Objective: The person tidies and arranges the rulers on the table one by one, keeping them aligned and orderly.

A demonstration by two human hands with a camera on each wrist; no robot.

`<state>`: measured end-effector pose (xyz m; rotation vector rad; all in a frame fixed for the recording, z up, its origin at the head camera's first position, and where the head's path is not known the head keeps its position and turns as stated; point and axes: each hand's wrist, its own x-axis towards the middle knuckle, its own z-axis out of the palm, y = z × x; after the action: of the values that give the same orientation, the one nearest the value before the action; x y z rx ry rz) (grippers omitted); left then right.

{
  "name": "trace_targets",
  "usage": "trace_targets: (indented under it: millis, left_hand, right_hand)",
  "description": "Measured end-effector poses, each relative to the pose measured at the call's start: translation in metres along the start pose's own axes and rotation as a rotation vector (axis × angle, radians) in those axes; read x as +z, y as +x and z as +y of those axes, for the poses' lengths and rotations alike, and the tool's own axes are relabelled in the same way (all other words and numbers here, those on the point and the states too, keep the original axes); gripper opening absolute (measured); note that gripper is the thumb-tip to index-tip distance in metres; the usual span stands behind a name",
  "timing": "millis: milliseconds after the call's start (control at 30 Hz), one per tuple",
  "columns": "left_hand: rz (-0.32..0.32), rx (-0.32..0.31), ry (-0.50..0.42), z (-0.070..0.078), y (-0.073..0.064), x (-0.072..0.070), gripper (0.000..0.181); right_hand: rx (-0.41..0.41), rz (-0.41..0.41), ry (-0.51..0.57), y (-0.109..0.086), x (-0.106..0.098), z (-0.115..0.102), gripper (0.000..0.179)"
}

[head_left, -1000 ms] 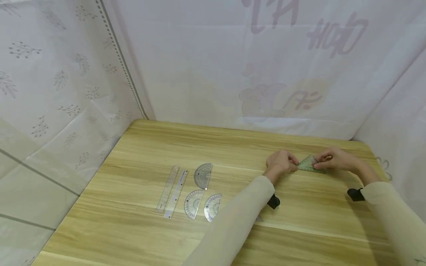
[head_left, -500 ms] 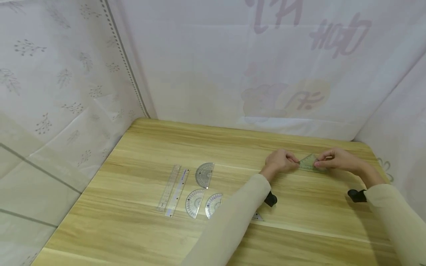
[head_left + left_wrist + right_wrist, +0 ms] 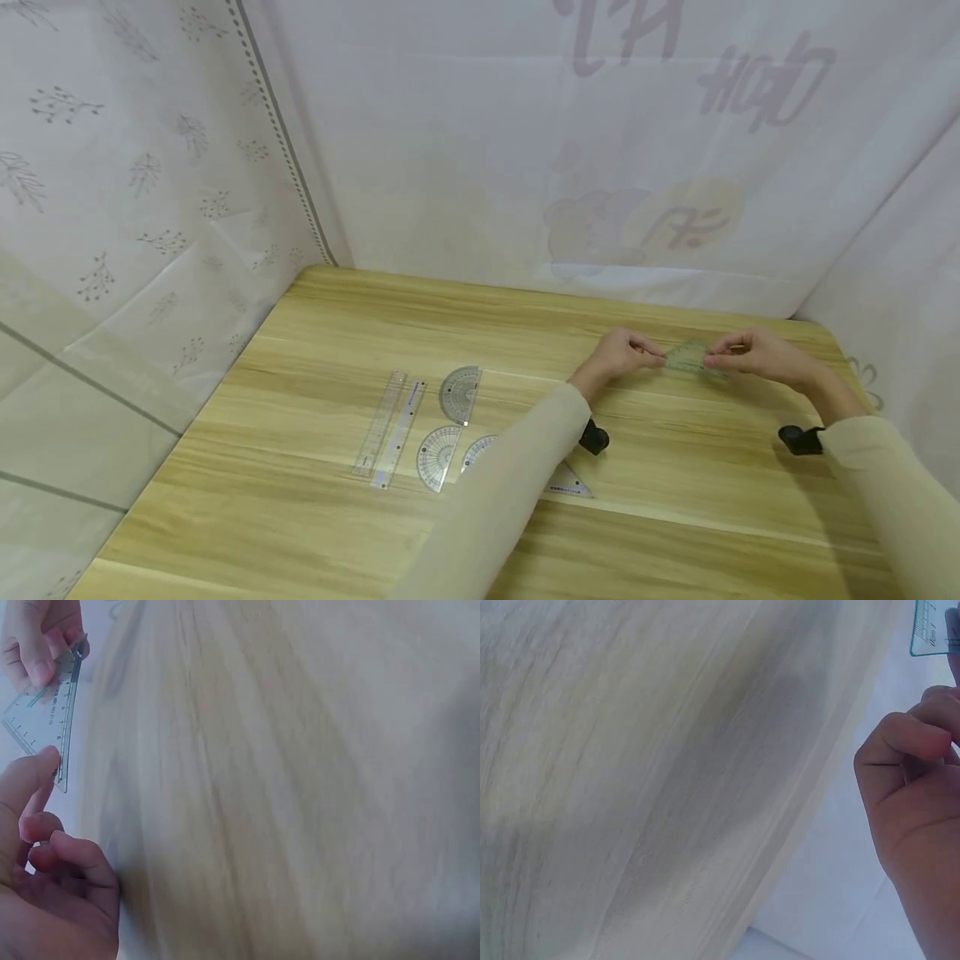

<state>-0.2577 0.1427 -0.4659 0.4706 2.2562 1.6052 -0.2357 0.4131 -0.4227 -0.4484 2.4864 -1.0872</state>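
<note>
A clear, green-tinted set square (image 3: 686,357) is held between both hands over the far right of the table. My left hand (image 3: 621,353) pinches its left corner between thumb and finger. At its other end, my right hand (image 3: 757,357) pinches it the same way. The left wrist view shows the printed scale along the long edge of the set square (image 3: 61,712), with the right hand (image 3: 39,645) at the far end. Only one corner of the set square (image 3: 930,634) shows in the right wrist view, above the curled fingers of the right hand (image 3: 915,765).
Two clear rulers (image 3: 378,425) (image 3: 399,435) lie side by side at left on the wooden table (image 3: 300,517). Beside them lie protractors (image 3: 459,395) (image 3: 437,458) (image 3: 477,450), the last partly behind the left sleeve (image 3: 510,483). Another set square (image 3: 572,483) pokes out past that sleeve.
Both hands still pinch the set square. It has shifted slightly left and tilted, and the left forearm has moved left, uncovering more of the other set square on the table.
</note>
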Motion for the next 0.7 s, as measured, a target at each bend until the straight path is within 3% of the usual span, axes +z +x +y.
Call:
trace_targets:
  millis: [133, 300, 467, 700]
  left_hand:
    - [-0.064, 0.018, 0.043, 0.003, 0.001, -0.012, 0.009]
    - [-0.145, 0.085, 0.062, 0.011, 0.0, -0.031, 0.01]
    - [-0.164, 0.144, 0.058, 0.02, -0.003, -0.044, 0.011]
    - [-0.205, 0.165, 0.017, 0.026, -0.016, -0.06, 0.01]
  right_hand:
    - [-0.015, 0.027, -0.003, 0.001, 0.004, -0.005, 0.019]
    - [-0.05, 0.06, -0.013, 0.002, 0.008, -0.015, 0.018]
    - [-0.072, 0.097, 0.022, 0.001, 0.011, -0.023, 0.02]
    - [-0.134, 0.1, 0.082, -0.003, 0.015, -0.035, 0.018]
